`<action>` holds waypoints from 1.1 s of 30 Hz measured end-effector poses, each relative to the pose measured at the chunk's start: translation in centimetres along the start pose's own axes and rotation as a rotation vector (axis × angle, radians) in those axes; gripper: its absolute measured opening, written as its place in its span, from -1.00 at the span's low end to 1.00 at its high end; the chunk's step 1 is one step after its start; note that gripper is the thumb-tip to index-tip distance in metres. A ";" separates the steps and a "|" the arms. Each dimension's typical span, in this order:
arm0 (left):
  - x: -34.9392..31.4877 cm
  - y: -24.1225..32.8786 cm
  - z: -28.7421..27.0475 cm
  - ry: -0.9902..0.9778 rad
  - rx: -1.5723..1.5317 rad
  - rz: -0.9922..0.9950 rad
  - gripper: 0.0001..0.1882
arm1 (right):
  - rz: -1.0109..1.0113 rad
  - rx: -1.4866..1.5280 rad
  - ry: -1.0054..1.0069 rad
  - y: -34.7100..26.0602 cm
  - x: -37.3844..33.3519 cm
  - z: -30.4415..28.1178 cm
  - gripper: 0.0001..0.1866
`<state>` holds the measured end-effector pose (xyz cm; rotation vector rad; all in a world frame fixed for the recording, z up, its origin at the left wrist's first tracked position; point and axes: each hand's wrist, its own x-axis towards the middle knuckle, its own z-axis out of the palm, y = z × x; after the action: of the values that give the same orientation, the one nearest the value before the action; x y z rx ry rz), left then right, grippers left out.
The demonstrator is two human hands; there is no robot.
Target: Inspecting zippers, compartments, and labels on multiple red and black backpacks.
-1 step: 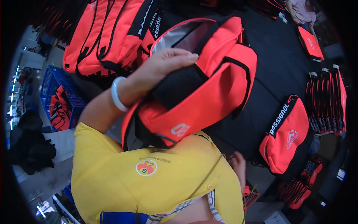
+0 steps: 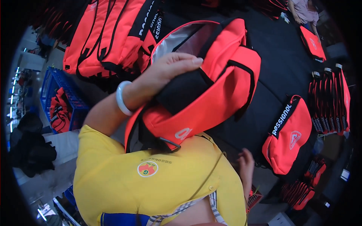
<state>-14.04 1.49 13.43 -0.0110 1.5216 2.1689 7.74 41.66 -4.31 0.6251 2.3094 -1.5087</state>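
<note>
A bright coral-red and black bag (image 2: 211, 101) stands tilted against my yellow shirt, its zipped top gaping and a silvery lining (image 2: 169, 43) showing inside. My left hand (image 2: 171, 69), with a white bangle on the wrist, is closed at the bag's mouth, thumb pressed against the fingers on the dark edge. A black strap with a buckle (image 2: 169, 144) hangs at the bag's near end. Beside my body, below the table edge, my right hand (image 2: 246, 162) holds nothing, its fingers loosely apart. Right of it lies a smaller red and black pouch (image 2: 293, 137).
Large red backpacks (image 2: 102, 37) are piled at the far left. Below them sits a blue crate (image 2: 79, 109) with red pieces. A row of flat red and black pouches (image 2: 328, 105) stands on the right of the black table (image 2: 271, 75). Another person (image 2: 305, 13) is at the far right.
The bag has shifted slightly down and to the right along with my left hand. My right hand has risen a little, and its fingers show more.
</note>
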 end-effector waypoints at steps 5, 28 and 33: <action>0.1 -1.0 2.0 -0.180 -0.052 0.075 -0.80 | -0.614 0.166 0.235 -17.4 -1.0 1.2 -0.72; -0.8 -0.8 4.1 -0.254 -0.002 0.162 -0.77 | -1.192 -0.102 0.238 -28.3 1.3 7.7 -0.78; -1.1 -0.1 4.5 -0.258 0.077 0.146 -0.83 | -1.184 -0.109 0.231 -28.2 1.3 7.4 -0.78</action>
<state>-11.81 5.11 15.39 0.4020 1.4935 2.1229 -7.84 25.30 14.19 -0.8228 3.0978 -1.7017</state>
